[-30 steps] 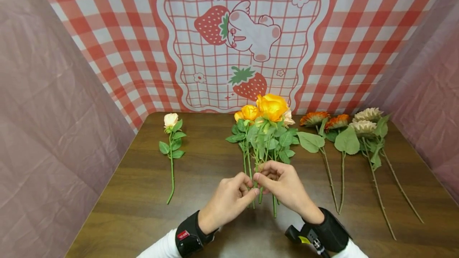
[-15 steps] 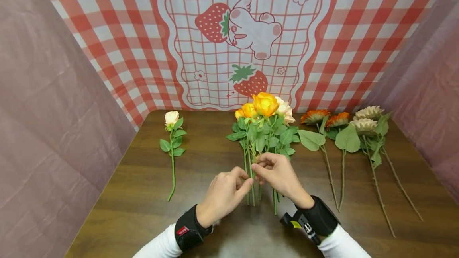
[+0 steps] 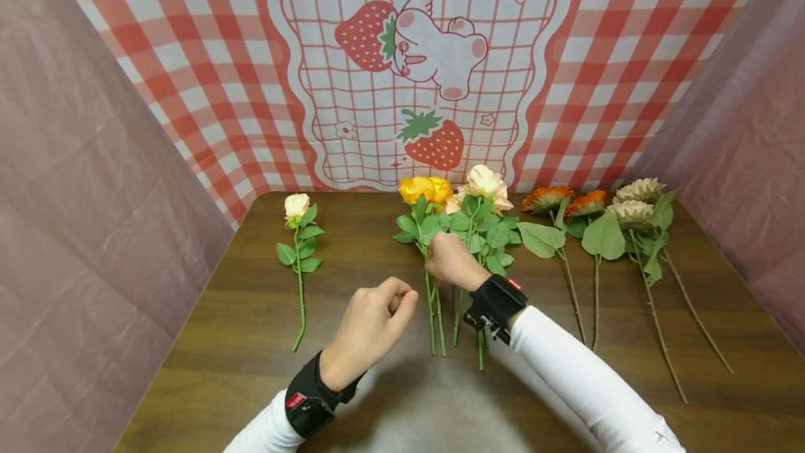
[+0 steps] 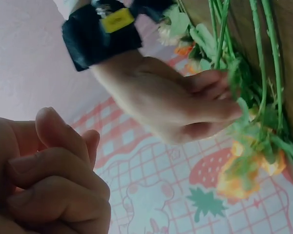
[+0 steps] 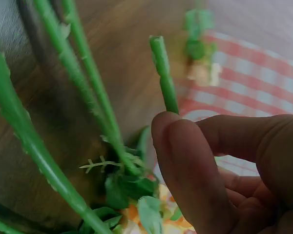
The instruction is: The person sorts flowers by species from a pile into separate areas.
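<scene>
My right hand (image 3: 451,262) is over the stems of the middle bunch, its fingertips hidden in the head view. In the right wrist view its thumb and finger pinch a rose by the green stem (image 5: 166,85), the cut end sticking out above them. That rose's bloom cannot be told apart there. Yellow-orange roses (image 3: 421,189) lie at the bunch's left, and pale peach roses (image 3: 484,184) at its right. Left of the bunch, my left hand (image 3: 371,324) hovers with loosely curled fingers (image 4: 63,195) and nothing between them.
A single cream rose (image 3: 297,207) lies far left on the brown wooden table (image 3: 239,313). At the right lie orange flowers (image 3: 587,205) and beige flowers (image 3: 632,214) with long stems. A red-checked cloth (image 3: 220,75) hangs behind the table.
My right hand has moved up and forward along the stems, and the raised yellow-orange rose has come down to the left beside the other. My left hand has drawn back leftward from the stems.
</scene>
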Available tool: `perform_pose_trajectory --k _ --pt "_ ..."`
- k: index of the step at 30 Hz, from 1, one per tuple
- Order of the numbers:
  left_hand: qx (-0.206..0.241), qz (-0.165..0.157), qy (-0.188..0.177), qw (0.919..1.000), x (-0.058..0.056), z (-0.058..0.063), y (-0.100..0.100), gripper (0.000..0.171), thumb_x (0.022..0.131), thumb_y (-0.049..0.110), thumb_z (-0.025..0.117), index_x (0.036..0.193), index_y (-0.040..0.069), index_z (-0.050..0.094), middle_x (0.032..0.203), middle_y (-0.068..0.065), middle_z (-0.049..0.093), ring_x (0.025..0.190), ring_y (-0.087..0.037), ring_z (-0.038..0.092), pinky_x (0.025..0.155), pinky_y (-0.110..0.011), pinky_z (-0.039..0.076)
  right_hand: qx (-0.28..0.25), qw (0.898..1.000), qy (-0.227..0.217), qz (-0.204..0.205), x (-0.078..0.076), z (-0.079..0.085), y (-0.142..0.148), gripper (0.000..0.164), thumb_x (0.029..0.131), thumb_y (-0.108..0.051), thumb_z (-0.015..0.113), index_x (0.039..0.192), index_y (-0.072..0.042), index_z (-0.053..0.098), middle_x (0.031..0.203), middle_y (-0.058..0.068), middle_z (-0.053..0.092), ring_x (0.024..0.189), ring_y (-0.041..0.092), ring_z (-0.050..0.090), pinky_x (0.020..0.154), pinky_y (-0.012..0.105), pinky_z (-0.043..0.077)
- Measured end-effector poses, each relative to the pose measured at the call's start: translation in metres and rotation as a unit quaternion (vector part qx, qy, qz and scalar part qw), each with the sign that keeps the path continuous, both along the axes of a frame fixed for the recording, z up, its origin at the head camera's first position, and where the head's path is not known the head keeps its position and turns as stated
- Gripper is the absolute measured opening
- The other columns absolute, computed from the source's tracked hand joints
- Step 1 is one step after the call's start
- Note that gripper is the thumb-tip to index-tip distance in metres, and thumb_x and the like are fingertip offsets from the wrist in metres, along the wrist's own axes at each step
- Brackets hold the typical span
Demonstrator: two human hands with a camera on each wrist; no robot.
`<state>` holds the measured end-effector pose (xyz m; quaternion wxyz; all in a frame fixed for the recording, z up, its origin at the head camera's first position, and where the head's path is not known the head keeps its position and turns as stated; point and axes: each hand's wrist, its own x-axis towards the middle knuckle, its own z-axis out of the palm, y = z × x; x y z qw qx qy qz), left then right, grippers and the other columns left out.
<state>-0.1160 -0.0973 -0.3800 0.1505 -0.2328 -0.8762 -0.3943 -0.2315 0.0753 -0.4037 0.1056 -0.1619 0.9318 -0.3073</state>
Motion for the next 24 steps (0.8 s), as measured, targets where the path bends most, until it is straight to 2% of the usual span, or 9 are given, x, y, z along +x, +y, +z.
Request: perform_pose_trajectory --k 4,7,8,11,15,18,19,22,24 --pt "0.008 0.019 0.008 0.9997 -0.001 0.004 -0.008 0.006 0.093 0.006 0.066 0.088 0.006 0.07 0.057 0.011 0.05 0.047 0.003 0.038 0.046 -0.018 0.034 0.051 0.998 0.021 -0.015 -0.008 -0.009 -0.016 0.039 0.082 0.01 0.058 0.056 -0.014 0.04 0.049 -0.004 0.028 0.041 0.012 0.032 0.045 0.025 0.025" --pt "0.015 0.029 0.013 0.9994 -0.002 0.006 -0.013 0.008 0.094 0.006 0.065 0.087 0.007 0.07 0.056 0.011 0.047 0.046 0.003 0.036 0.045 -0.018 0.032 0.073 0.996 0.045 -0.034 -0.01 -0.016 -0.028 0.012 0.082 0.008 0.062 0.082 0.001 0.052 0.058 0.003 0.038 0.049 0.018 0.043 0.047 0.028 0.031" --pt "0.016 0.03 0.014 0.9993 -0.002 0.007 -0.014 0.008 0.094 0.006 0.065 0.087 0.007 0.07 0.056 0.011 0.046 0.046 0.003 0.036 0.045 -0.018 0.032 0.078 0.995 0.051 -0.042 -0.011 -0.018 -0.032 0.016 0.082 0.008 0.062 0.094 0.005 0.052 0.062 0.006 0.042 0.052 0.02 0.047 0.048 0.03 0.032" --pt "0.019 0.026 0.018 0.9993 -0.003 0.009 -0.017 0.01 0.095 0.007 0.064 0.087 0.008 0.069 0.056 0.01 0.045 0.046 0.003 0.035 0.045 -0.018 0.031 0.082 0.994 0.053 -0.055 -0.012 -0.023 -0.041 0.044 0.083 0.006 0.064 0.122 0.01 0.044 0.074 0.017 0.058 0.063 0.031 0.061 0.051 0.033 0.038" --pt "0.022 0.027 0.032 0.9989 -0.003 0.011 -0.019 0.01 0.094 0.005 0.065 0.085 0.008 0.068 0.055 0.012 0.044 0.046 0.003 0.035 0.045 -0.016 0.029 0.075 0.996 0.037 -0.039 -0.013 -0.028 -0.046 0.032 0.085 0.008 0.06 0.115 0.007 0.053 0.073 0.015 0.06 0.06 0.027 0.06 0.05 0.031 0.039" --pt "0.026 0.029 0.037 0.9986 -0.003 0.013 -0.022 0.011 0.094 0.004 0.064 0.084 0.009 0.067 0.056 0.012 0.043 0.045 0.003 0.034 0.045 -0.016 0.028 0.07 0.997 0.031 -0.024 -0.014 -0.032 -0.048 0.011 0.083 0.01 0.056 0.09 0.003 0.062 0.06 0.007 0.056 0.051 0.022 0.057 0.047 0.028 0.04" --pt "0.028 0.028 0.036 0.9986 -0.003 0.014 -0.023 0.012 0.094 0.004 0.064 0.084 0.009 0.067 0.056 0.012 0.042 0.045 0.003 0.033 0.045 -0.016 0.027 0.071 0.997 0.028 -0.021 -0.014 -0.033 -0.049 0.012 0.083 0.01 0.055 0.081 0.0 0.061 0.056 0.005 0.055 0.049 0.02 0.056 0.046 0.027 0.04" --pt "0.028 0.026 0.031 0.9988 -0.004 0.016 -0.025 0.012 0.095 0.005 0.063 0.085 0.009 0.067 0.057 0.012 0.043 0.046 0.003 0.033 0.045 -0.017 0.028 0.074 0.997 0.03 -0.012 -0.013 -0.035 -0.052 0.027 0.081 0.01 0.055 0.06 -0.007 0.052 0.05 0.0 0.046 0.046 0.017 0.051 0.044 0.026 0.038" --pt "0.027 0.025 0.026 0.999 -0.004 0.017 -0.026 0.011 0.095 0.005 0.063 0.086 0.009 0.068 0.057 0.012 0.043 0.046 0.002 0.034 0.046 -0.018 0.029 0.076 0.997 0.024 -0.007 -0.012 -0.035 -0.054 0.032 0.082 0.01 0.055 0.058 -0.01 0.048 0.051 -0.002 0.041 0.046 0.016 0.047 0.044 0.026 0.036"
